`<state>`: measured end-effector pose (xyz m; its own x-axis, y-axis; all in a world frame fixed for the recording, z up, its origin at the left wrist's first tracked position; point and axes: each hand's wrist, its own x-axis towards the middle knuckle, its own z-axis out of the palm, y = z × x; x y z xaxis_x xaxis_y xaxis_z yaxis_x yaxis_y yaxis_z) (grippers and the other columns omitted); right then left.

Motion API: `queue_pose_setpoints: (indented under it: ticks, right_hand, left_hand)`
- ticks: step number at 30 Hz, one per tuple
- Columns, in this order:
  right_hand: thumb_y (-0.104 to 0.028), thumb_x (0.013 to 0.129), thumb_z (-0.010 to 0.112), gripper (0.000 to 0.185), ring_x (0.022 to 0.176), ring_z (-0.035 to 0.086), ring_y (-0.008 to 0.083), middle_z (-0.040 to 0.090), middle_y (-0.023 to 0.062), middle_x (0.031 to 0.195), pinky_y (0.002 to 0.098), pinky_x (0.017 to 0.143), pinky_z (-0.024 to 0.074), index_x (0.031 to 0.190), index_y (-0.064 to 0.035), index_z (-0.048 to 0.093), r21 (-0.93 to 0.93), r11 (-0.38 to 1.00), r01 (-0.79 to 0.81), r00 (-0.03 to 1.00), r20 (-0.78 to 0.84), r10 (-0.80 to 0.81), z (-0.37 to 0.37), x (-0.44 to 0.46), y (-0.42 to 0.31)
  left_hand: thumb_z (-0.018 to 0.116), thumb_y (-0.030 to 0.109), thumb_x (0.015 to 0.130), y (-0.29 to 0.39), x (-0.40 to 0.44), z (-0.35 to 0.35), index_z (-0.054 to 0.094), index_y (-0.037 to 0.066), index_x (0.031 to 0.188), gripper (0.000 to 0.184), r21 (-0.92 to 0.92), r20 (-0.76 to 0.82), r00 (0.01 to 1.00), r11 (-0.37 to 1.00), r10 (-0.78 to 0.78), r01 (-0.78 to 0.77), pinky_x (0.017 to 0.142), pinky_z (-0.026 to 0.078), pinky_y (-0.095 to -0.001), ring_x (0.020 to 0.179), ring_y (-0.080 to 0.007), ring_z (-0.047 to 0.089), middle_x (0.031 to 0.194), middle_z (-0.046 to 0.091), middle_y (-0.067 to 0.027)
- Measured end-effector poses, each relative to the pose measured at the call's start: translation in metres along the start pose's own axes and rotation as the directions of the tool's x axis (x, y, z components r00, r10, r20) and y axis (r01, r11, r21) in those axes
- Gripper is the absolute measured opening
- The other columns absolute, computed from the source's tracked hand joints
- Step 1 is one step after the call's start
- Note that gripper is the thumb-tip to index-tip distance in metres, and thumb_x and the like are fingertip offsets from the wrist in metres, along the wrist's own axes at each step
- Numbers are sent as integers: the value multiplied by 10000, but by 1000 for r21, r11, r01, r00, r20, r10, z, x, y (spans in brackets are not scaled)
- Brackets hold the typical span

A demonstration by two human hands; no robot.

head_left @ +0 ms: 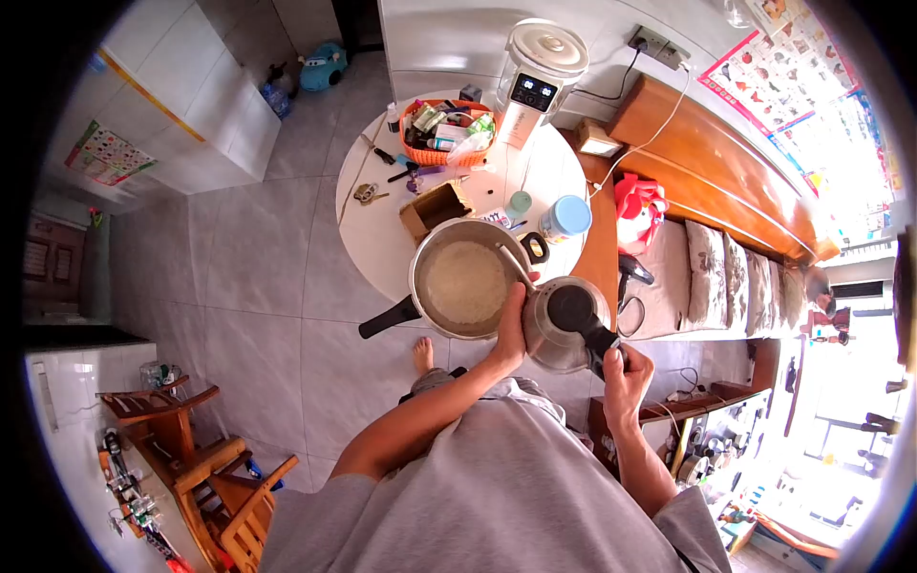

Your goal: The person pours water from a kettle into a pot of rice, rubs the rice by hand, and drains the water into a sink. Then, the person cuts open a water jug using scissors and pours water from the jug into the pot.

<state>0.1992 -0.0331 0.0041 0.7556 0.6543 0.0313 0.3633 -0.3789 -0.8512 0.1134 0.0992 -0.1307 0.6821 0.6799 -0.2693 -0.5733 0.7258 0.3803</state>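
Observation:
My right hand (626,377) grips the black handle of a steel kettle (549,336) with a round black lid. My left hand (513,325) is closed against the kettle's spout side, its fingers partly hidden between kettle and pot. The thin spout (513,263) reaches over the rim of a metal pot (416,286). Inside the pot lies something pale and whitish, too indistinct to name. The pot has a long black handle (392,317) pointing left and a short black loop handle at its far right. I cannot make out any stream from the spout.
Behind the pot, a round white table (358,215) holds an open cardboard box (435,208), an orange basket (449,162) of small items, a blue-lidded tub (565,218), keys (368,193) and a white water dispenser (535,76). A wooden bench (707,162) with cushions stands right; wooden chairs (191,449) stand lower left.

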Motion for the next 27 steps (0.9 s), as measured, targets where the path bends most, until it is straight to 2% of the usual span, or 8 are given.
queue_pose_setpoints:
  ticks: [7, 11, 13, 15, 16, 19, 22, 27]
  right_hand:
    - [-603, 830, 645, 667, 560, 363, 71, 393, -44, 550, 291, 476, 283, 640, 24, 518, 86, 996, -34, 999, 8, 33, 8, -7, 21]
    - [-505, 850, 628, 570, 560, 368, 60, 412, -59, 561, 281, 471, 265, 644, 14, 513, 328, 922, -204, 977, 15, 211, 19, -23, 44]
    - [-461, 821, 658, 513, 549, 389, 64, 438, -44, 554, 277, 474, 297, 647, 11, 554, 338, 898, -282, 950, -33, 311, 26, -33, 36]
    - [-436, 795, 679, 474, 538, 421, 66, 461, -27, 536, 281, 477, 334, 649, 9, 599, 182, 964, -196, 979, -28, 204, 28, -43, 43]
    - [-467, 794, 687, 506, 531, 418, 68, 447, -19, 518, 297, 474, 344, 636, 7, 603, 197, 966, -166, 985, -13, 172, 29, -47, 42]
    - [-565, 797, 684, 614, 533, 394, 68, 431, -27, 518, 299, 467, 322, 609, 4, 554, 230, 961, -152, 982, -72, 172, 29, -58, 42]
    - [-597, 795, 680, 659, 541, 372, 68, 385, -42, 530, 296, 466, 301, 607, 13, 514, 271, 936, -224, 964, -78, 253, 22, -64, 39]
    - [-576, 800, 700, 648, 523, 370, 66, 383, -34, 505, 308, 446, 294, 598, 23, 557, 86, 966, -242, 965, -84, 249, 10, -54, 33]
  left_hand:
    - [356, 445, 1036, 9, -6, -4, 402, 101, 1411, 511, 84, 2, 1000, 996, -10, 10, 1014, 414, -311, 1124, -150, 549, 1256, 568, -72]
    - [371, 435, 1032, 28, -17, -1, 352, 112, 1464, 540, 208, 1, 996, 975, -86, 84, 1045, 392, -329, 1168, -169, 530, 1299, 550, -78]
    - [379, 432, 1027, 36, -15, -18, 305, 112, 1496, 573, 385, 83, 996, 923, -23, -11, 1065, 377, -341, 1212, -184, 507, 1331, 537, -94]
    - [337, 442, 1030, 34, -15, -35, 300, 105, 1497, 577, 355, 68, 997, 935, -42, 15, 1081, 354, -353, 1262, -208, 476, 1379, 506, -120]
    - [337, 442, 1030, 34, -16, -32, 300, 105, 1497, 577, 368, 82, 992, 928, -93, 57, 1081, 354, -353, 1262, -208, 476, 1379, 506, -120]
    - [321, 462, 1018, 46, -12, -29, 291, 90, 1499, 608, 441, -2, 1000, 897, -12, 12, 1085, 341, -391, 1322, -250, 426, 1437, 461, -146]
    - [356, 474, 1008, 63, -13, -42, 349, 48, 1462, 622, 713, 98, 995, 696, 25, -88, 950, 399, -330, 1225, -200, 501, 1351, 529, -140]
    - [399, 446, 1008, 93, -31, -75, 438, 38, 1398, 565, 782, 55, 998, 623, -19, -31, 889, 435, -308, 1035, -176, 614, 1231, 606, -114]
